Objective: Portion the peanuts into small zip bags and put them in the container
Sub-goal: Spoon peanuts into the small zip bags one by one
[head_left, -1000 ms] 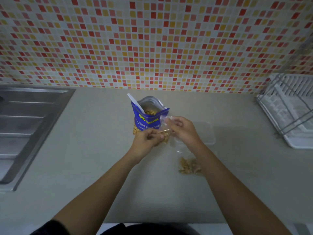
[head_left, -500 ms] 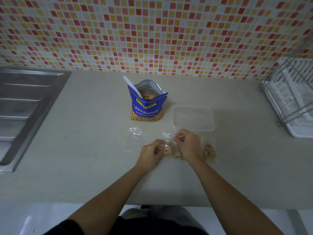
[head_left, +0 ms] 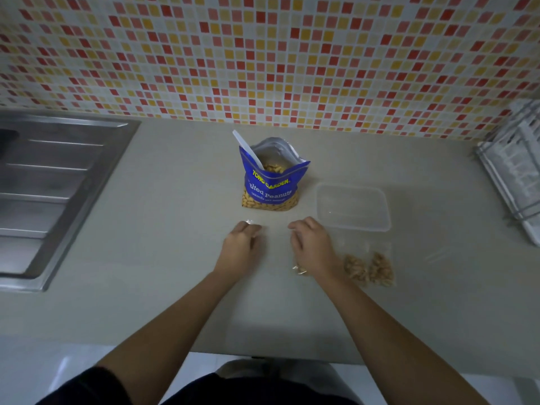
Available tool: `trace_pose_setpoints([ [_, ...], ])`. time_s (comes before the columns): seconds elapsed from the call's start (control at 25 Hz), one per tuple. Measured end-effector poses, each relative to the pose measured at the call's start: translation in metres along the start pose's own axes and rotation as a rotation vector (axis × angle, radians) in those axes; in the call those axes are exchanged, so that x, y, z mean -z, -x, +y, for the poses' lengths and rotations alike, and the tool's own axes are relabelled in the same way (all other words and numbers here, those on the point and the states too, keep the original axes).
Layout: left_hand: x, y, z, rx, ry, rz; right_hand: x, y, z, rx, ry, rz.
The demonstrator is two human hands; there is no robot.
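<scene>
**Peanut portioning, small bags lying outside the container**

The blue peanut bag (head_left: pixel 273 182) stands upright and open toward the far side of the worktop (head_left: pixel 175 258). A white spoon (head_left: pixel 248 147) is stuck in it, with the handle leaning left. Just right of the bag sits the clear container (head_left: pixel 385 211). On its near side, two filled zip bags (head_left: pixel 368 268) lie flat side by side on the worktop, touching each other but not in the container. A third little bag (head_left: pixel 299 269) with a few peanuts peeks out from under the right wrist.

The right hand (head_left: pixel 312 247) is palm down on the near side of the peanut bag with its fingers curled downward, and I honestly can't tell if they're clamped on anything. The left hand (head_left: pixel 242 247) is a bit to the left, apart from the right one. Its fingers are curled too, with the tips right at a glint of clear plastic (head_left: pixel 249 221), but it's too see-through to say whether they're pinching it.

Further out there's a steel sink (head_left: pixel 58 185) on the left, a white dish rack (head_left: pixel 514 176) at the right edge, and a red and yellow tiled wall (head_left: pixel 263 54) behind it all
</scene>
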State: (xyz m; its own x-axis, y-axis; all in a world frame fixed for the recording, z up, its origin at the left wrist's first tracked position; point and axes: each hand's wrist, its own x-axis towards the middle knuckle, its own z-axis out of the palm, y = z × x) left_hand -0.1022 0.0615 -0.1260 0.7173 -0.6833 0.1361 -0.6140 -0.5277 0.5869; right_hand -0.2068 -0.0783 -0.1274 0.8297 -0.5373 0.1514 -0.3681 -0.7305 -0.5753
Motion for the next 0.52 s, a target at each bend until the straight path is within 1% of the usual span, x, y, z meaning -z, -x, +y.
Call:
trace_pose_setpoints([
  [0.04,0.006,-0.005,-0.009,0.005,-0.031,0.008,-0.007,-0.006,-0.007,0.016,-0.013,-0.056],
  [0.16,0.010,-0.017,-0.032,-0.069,-0.114,-0.017,-0.032,-0.017,-0.025,0.014,0.002,-0.220],
  [0.28,0.010,-0.028,-0.041,-0.162,-0.184,-0.142,-0.048,-0.025,-0.032,-0.082,0.020,-0.293],
  [0.32,0.010,-0.031,-0.042,-0.189,-0.218,-0.167,-0.051,-0.026,-0.033,-0.108,0.014,-0.295],
  [0.4,0.012,-0.034,-0.039,-0.157,-0.224,-0.223,-0.054,-0.027,-0.035,-0.148,-0.023,-0.267],
  [0.44,0.015,-0.035,-0.039,-0.135,-0.184,-0.257,-0.056,-0.026,-0.035,-0.172,-0.059,-0.246],
  [0.52,0.020,-0.036,-0.038,-0.090,-0.033,-0.248,-0.056,-0.024,-0.037,-0.270,-0.211,-0.193],
])
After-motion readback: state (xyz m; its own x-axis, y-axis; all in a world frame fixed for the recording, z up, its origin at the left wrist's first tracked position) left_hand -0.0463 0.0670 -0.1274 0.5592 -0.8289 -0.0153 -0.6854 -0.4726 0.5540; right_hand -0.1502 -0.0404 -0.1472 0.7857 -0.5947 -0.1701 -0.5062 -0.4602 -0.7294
